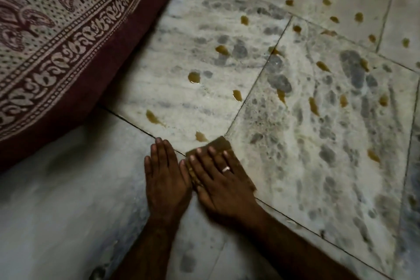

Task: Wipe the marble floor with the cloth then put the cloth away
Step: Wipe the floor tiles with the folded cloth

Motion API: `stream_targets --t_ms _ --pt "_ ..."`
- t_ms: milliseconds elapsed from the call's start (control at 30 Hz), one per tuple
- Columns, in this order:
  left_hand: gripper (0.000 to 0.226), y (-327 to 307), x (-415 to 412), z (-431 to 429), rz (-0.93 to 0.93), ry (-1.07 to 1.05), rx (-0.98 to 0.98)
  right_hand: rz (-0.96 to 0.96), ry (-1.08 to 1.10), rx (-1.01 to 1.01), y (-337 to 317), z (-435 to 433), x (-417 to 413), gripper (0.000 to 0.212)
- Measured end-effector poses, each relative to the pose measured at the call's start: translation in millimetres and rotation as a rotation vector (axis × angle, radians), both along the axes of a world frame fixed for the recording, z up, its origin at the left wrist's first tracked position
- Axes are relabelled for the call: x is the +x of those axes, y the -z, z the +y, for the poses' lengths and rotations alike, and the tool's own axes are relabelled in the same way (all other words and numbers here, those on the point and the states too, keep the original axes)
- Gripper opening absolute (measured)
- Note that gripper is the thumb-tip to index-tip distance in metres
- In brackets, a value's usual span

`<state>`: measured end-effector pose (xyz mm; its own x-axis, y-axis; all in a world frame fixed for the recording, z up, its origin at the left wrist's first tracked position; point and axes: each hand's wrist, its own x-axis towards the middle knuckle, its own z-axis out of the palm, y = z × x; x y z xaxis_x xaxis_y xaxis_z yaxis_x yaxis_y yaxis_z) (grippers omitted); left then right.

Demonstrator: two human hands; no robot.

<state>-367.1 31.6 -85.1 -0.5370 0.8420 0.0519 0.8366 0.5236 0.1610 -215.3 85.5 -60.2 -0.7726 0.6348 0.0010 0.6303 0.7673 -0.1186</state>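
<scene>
Right hand (218, 179), fingers straight, presses the brown cloth (221, 143) flat on the veined marble floor (318, 143) at a tile joint. Left hand (164, 177) lies flat just beside it. Glossy amber drops (194, 77) dot the open tiles ahead.

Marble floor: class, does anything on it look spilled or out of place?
Yes. Yellow-brown drops lie scattered over the floor ahead of the cloth, which the right hand presses flat. They look like spilled liquid.

Left hand (167, 179): palm down, flat; fingers straight, held together, pointing forward.
Right hand (219, 180): palm down, flat; fingers straight, slightly spread, angled leftward; thumb just beside the other thumb.
Forearms (284, 245): bare, converging toward the wrists.
</scene>
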Motion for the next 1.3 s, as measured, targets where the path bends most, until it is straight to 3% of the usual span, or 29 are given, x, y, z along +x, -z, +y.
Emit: stream_targets --t_ms 133,267,467,667,933,1133,1300 --pt "0.067 0.2 -16.7 5.2 0.003 -0.008 -0.027 -0.043 -0.027 -0.021 3.9 57.3 -35.8 0.063" --pt "0.070 -2.9 -18.3 10.3 -0.014 -0.020 -0.022 -0.115 0.141 -0.075 -1.3 102.7 -21.5 0.066" --pt "0.071 -1.7 -51.0 24.7 -0.020 -0.129 -0.013 -0.095 0.357 -0.040 -2.1 61.2 20.0 0.069" --pt "0.067 1.6 -76.8 20.3 -0.019 -0.182 0.014 -0.020 -0.126 -0.006 -2.8 8.2 -33.8 0.068" --pt "0.068 -1.4 -90.2 21.1 -0.056 -0.317 0.017 -0.055 -0.303 -0.129 -8.1 76.7 -143.5 0.070" --pt "0.072 -5.0 -87.6 23.4 -0.015 -0.279 -0.040 -0.110 -0.167 -0.120 -10.6 134.4 -165.7 0.069" --pt "0.068 -4.4 -88.4 24.1 0.007 -0.220 -0.034 -0.106 0.119 -0.103 -8.6 160.4 -97.8 0.071"
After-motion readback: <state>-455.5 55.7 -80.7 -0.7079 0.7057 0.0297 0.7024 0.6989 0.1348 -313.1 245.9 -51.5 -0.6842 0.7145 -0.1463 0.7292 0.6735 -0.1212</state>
